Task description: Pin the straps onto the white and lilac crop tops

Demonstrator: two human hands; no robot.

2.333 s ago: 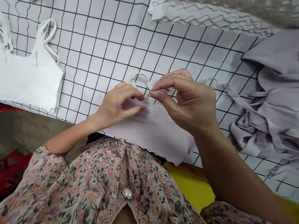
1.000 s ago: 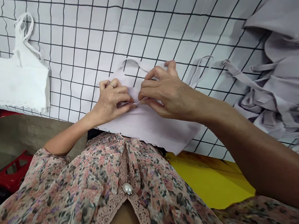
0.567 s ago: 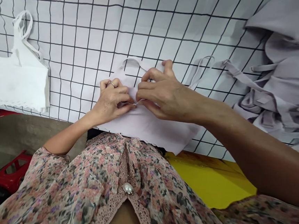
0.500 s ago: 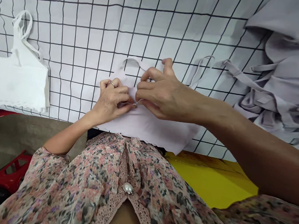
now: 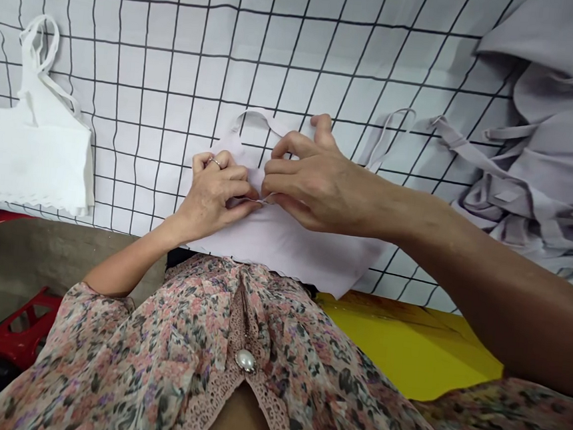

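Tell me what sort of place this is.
Likely a garment workroom: a pile of white strappy tops, a heap of lilac garments, and a single lilac top between them, all on a grid-patterned cover.

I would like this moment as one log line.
left hand: pinching lilac top | right hand: pinching same fold | white garment: at left | lilac pile: at right

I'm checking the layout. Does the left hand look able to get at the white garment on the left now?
Probably yes: only grid cloth shows between the left hand and the white garment, though that hand pinches the pale lilac garment and would need to let go first.
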